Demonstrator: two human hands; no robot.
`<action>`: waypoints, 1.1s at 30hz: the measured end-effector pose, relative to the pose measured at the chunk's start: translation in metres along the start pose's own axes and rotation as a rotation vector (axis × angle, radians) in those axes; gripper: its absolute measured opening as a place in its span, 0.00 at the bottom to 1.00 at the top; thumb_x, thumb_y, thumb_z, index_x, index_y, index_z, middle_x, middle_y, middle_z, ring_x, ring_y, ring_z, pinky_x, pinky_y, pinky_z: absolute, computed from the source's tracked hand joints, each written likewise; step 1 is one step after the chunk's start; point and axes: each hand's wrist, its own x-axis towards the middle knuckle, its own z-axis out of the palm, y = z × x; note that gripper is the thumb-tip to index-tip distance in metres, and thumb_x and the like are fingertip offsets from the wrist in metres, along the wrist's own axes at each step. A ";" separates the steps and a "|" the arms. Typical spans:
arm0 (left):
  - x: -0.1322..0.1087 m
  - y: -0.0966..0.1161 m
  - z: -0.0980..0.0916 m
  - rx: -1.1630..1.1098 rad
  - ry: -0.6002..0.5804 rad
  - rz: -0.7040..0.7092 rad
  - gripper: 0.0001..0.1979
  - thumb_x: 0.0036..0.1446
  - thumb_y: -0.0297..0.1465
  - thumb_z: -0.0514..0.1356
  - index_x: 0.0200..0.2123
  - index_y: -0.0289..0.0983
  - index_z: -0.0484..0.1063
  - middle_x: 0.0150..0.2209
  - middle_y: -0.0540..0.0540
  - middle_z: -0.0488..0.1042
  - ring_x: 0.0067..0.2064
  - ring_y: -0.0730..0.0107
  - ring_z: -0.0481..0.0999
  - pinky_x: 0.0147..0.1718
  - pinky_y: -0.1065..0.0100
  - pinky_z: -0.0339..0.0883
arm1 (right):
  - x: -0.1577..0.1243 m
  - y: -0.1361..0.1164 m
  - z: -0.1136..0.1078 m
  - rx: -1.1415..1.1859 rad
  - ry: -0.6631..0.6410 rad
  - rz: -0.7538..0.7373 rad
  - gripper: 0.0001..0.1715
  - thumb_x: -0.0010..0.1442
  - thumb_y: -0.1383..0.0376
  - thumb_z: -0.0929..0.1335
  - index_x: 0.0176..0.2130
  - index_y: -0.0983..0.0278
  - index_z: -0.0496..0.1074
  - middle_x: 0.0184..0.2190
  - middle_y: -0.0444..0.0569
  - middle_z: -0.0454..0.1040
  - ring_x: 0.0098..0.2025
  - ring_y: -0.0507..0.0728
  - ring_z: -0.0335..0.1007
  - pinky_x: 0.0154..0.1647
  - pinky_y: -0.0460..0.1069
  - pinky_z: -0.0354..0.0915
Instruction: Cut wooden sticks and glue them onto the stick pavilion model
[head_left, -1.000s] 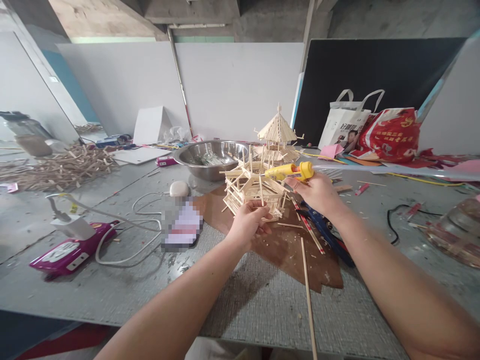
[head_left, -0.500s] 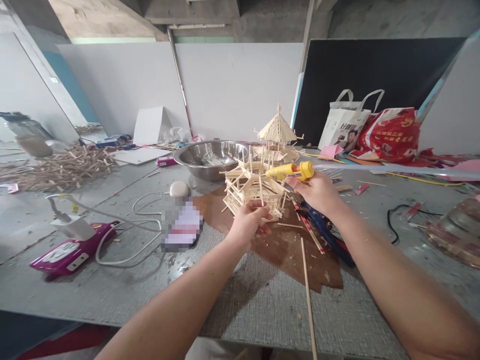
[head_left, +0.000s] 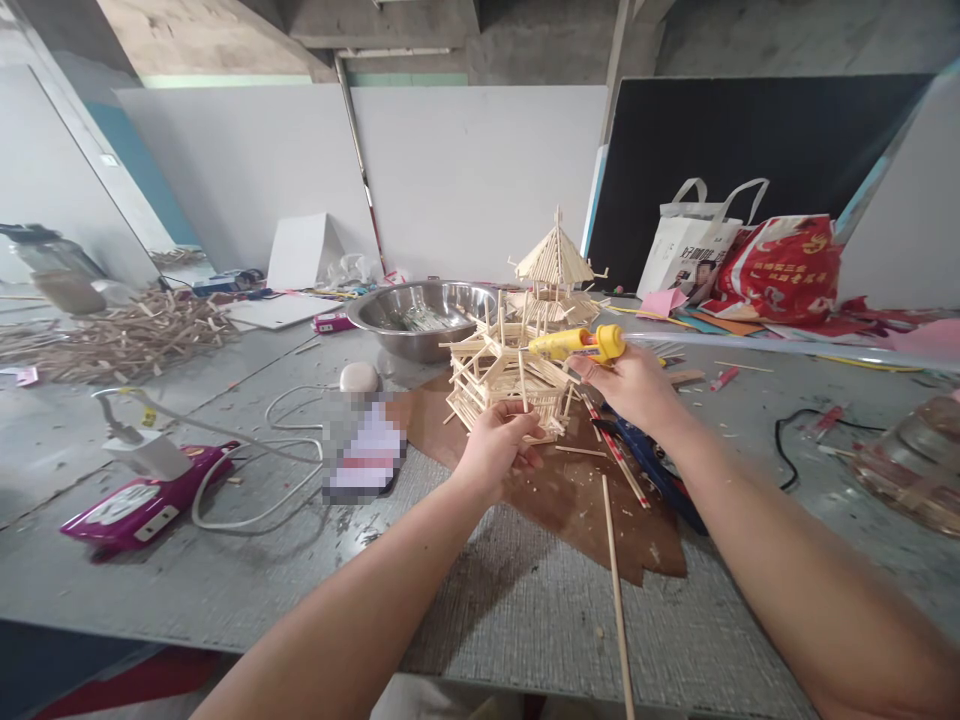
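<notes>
Between the fingertips of my left hand [head_left: 499, 445] a short wooden stick [head_left: 523, 380] stands nearly upright, in front of a stick-built model [head_left: 469, 395]. My right hand [head_left: 637, 390] is wrapped round a yellow glue gun [head_left: 574, 345] with a long clear glue stick [head_left: 765, 348] coming out of its back. The gun points left, its nozzle at or very near the top of the held stick. Behind stands a pagoda-like stick model [head_left: 556, 260] with a pointed roof. Blue-handled pliers [head_left: 652, 465] lie below my right hand, partly hidden by the forearm.
A brown sheet [head_left: 592, 520] lies under the model, with a long stick [head_left: 616, 590] across its front. Left are a steel bowl [head_left: 420, 345], a phone [head_left: 367, 450], a purple power strip [head_left: 161, 495] with cables, and a heap of sticks [head_left: 142, 335]. Bags [head_left: 780, 270] stand back right.
The glue gun has shifted very slightly left in my right hand, and its clear glue stick sits a little lower. My left hand and its stick have stayed in place.
</notes>
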 end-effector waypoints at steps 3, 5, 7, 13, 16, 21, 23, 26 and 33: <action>0.000 0.000 0.000 0.003 -0.002 -0.003 0.09 0.45 0.31 0.58 0.31 0.36 0.61 0.23 0.51 0.69 0.12 0.81 0.65 0.10 0.78 0.54 | 0.000 -0.002 0.000 0.003 0.003 -0.009 0.22 0.52 0.49 0.61 0.28 0.64 0.72 0.25 0.50 0.74 0.32 0.58 0.70 0.32 0.49 0.62; 0.000 0.000 0.000 0.006 -0.008 0.002 0.09 0.46 0.31 0.58 0.31 0.36 0.61 0.23 0.52 0.69 0.12 0.81 0.65 0.10 0.78 0.54 | 0.000 -0.002 -0.001 0.002 -0.001 -0.017 0.22 0.52 0.50 0.61 0.29 0.64 0.72 0.26 0.51 0.74 0.32 0.58 0.70 0.33 0.49 0.62; 0.000 0.000 0.000 0.010 -0.014 0.007 0.08 0.46 0.30 0.58 0.31 0.36 0.61 0.23 0.52 0.69 0.12 0.81 0.65 0.10 0.78 0.54 | 0.001 -0.001 -0.001 -0.002 -0.010 -0.041 0.22 0.52 0.50 0.61 0.30 0.65 0.72 0.28 0.52 0.74 0.33 0.58 0.70 0.33 0.49 0.62; -0.001 0.000 0.000 0.026 -0.020 0.003 0.08 0.47 0.30 0.56 0.32 0.36 0.60 0.24 0.51 0.69 0.13 0.81 0.65 0.10 0.78 0.55 | 0.001 0.000 -0.002 -0.006 -0.019 -0.107 0.21 0.52 0.51 0.62 0.33 0.66 0.72 0.29 0.51 0.75 0.33 0.58 0.70 0.32 0.49 0.62; -0.001 0.000 0.000 0.030 -0.019 -0.001 0.08 0.47 0.30 0.56 0.32 0.36 0.61 0.24 0.52 0.68 0.13 0.82 0.65 0.11 0.79 0.55 | 0.001 -0.001 -0.004 -0.012 -0.026 -0.111 0.20 0.52 0.52 0.63 0.31 0.65 0.71 0.27 0.50 0.74 0.30 0.57 0.69 0.30 0.48 0.61; 0.001 -0.001 -0.001 0.025 -0.026 0.000 0.10 0.47 0.31 0.57 0.33 0.36 0.61 0.24 0.52 0.69 0.13 0.82 0.65 0.11 0.79 0.55 | 0.001 0.000 -0.010 0.007 -0.028 -0.097 0.19 0.51 0.52 0.64 0.30 0.64 0.71 0.26 0.49 0.74 0.30 0.57 0.69 0.29 0.48 0.60; 0.001 -0.001 -0.001 0.029 -0.028 -0.002 0.10 0.46 0.31 0.58 0.33 0.36 0.61 0.24 0.52 0.69 0.13 0.82 0.64 0.11 0.78 0.55 | 0.002 0.002 -0.012 0.042 -0.019 -0.063 0.18 0.50 0.51 0.64 0.28 0.64 0.71 0.24 0.48 0.73 0.28 0.57 0.69 0.28 0.48 0.59; 0.000 -0.002 -0.002 0.045 -0.038 -0.013 0.13 0.45 0.32 0.58 0.34 0.36 0.60 0.24 0.52 0.69 0.13 0.82 0.64 0.11 0.77 0.55 | 0.002 0.007 -0.013 0.203 -0.025 0.004 0.18 0.48 0.50 0.65 0.24 0.63 0.70 0.18 0.45 0.71 0.22 0.54 0.66 0.22 0.46 0.58; -0.002 -0.019 0.001 0.264 -0.133 -0.074 0.16 0.45 0.33 0.58 0.37 0.37 0.59 0.28 0.52 0.69 0.14 0.81 0.64 0.11 0.76 0.57 | 0.004 0.012 -0.011 0.737 -0.025 0.194 0.19 0.45 0.49 0.66 0.25 0.62 0.69 0.22 0.45 0.73 0.11 0.46 0.56 0.10 0.44 0.52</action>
